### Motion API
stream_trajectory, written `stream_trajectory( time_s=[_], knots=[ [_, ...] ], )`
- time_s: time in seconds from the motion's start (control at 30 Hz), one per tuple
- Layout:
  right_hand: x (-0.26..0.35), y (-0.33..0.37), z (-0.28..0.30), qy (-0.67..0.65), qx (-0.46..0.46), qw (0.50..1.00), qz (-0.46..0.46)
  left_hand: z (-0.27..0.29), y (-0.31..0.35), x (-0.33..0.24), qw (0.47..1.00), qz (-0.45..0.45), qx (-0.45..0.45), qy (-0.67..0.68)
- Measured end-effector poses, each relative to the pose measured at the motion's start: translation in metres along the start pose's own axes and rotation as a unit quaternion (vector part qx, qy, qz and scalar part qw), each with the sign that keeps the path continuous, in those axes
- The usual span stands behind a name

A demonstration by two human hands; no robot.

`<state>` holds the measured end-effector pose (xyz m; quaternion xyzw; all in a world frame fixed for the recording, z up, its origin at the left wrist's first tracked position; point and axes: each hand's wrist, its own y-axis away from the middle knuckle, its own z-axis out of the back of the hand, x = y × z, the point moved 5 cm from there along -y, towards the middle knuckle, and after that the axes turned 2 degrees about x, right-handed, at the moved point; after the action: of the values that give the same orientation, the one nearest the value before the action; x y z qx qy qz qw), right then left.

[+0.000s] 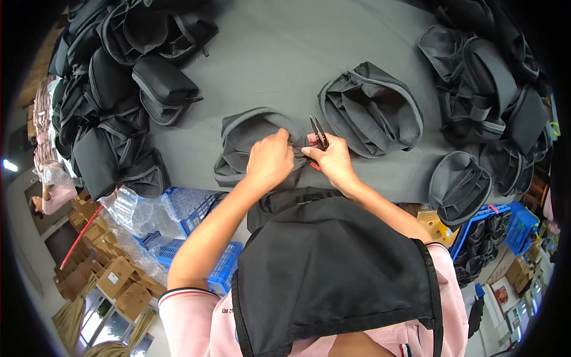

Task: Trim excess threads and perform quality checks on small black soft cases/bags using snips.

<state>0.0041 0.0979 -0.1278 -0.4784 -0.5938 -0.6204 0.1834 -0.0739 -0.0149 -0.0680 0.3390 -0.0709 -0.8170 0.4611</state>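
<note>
A dark grey fabric pouch [233,169], its mouth gaping, lies at the near edge of the table in front of me. My left hand [270,159] is closed on its edge, with the fingertips partly hidden by cloth. Just right of it, my right hand [334,160] is closed round a pair of thread snips [319,133], whose dark blades point away from me. A small red piece shows under that hand; I cannot tell whether it belongs to the snips. The right fingertips are close to or touching the pouch's edge. Beyond the right hand sits another open pouch [372,110].
Black pouches [110,83] are heaped at the left of the grey-covered table [267,53], and more pouches [488,77] at the right. Below the table edge stand blue plastic crates [193,208] with bubble wrap [137,211]. Cardboard boxes [122,282] and a person [53,199] are farther left.
</note>
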Motion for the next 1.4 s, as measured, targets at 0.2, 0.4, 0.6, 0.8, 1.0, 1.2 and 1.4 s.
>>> stream_trajectory(
  time_s=[0.2, 0.4, 0.6, 0.8, 1.0, 1.2, 1.4],
  knots=[
    [0.003, 0.007, 0.002, -0.012, 0.032, 0.998, -0.046, 0.000, 0.012, -0.003, 0.997, 0.008, -0.034, 0.073],
    [0.019, 0.027, 0.012, 0.137, 0.052, 0.987, 0.069, -0.001, 0.002, 0.001, 0.997, 0.036, -0.047, 0.049],
    [0.065, 0.051, 0.013, 0.478, 0.027, 0.838, 0.262, 0.002, -0.002, 0.001, 0.998, 0.047, -0.016, 0.024],
    [0.082, 0.046, 0.001, 0.573, 0.058, 0.745, 0.336, 0.000, -0.002, 0.002, 0.997, 0.066, -0.002, 0.041],
    [0.080, 0.043, -0.011, 0.638, 0.081, 0.666, 0.377, -0.002, 0.001, 0.004, 0.995, 0.066, -0.013, 0.067],
    [0.078, 0.037, -0.017, 0.666, 0.110, 0.638, 0.370, -0.003, 0.001, 0.008, 0.995, 0.067, -0.025, 0.075],
    [0.084, 0.034, -0.015, 0.626, 0.118, 0.699, 0.326, -0.004, 0.002, 0.007, 0.994, 0.059, -0.035, 0.084]
  ],
)
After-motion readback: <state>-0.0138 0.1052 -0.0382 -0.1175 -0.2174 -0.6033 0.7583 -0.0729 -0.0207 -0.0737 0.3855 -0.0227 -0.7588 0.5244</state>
